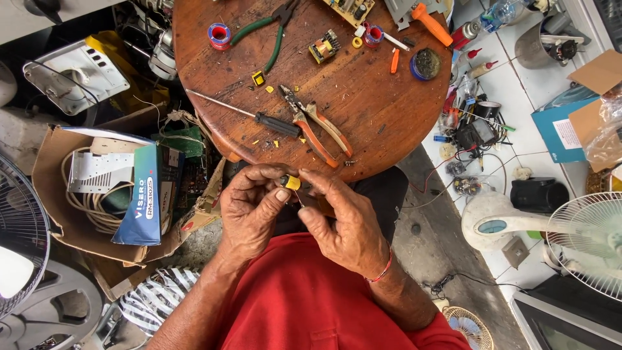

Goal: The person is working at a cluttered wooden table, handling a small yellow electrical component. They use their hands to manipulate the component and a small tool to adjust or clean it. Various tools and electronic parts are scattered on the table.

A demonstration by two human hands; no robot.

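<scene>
Both my hands meet just below the near edge of a round wooden table point(363, 97). My left hand point(249, 210) pinches a small yellow and black part point(291, 182) between thumb and fingers. My right hand point(340, 223) closes on the same part from the right, with a thin wire or lead point(300, 199) sticking down from it. On the table just above lie orange-handled pliers point(319, 126) and a black-handled screwdriver point(259, 116), among yellow scraps.
Further back on the table are green-handled pliers point(272, 32), a tape roll point(219, 34), a small transformer point(325, 46) and a circuit board point(350, 9). A cardboard box point(103, 188) of cables sits left. A white fan point(570, 240) and loose electronics point(473, 133) lie right.
</scene>
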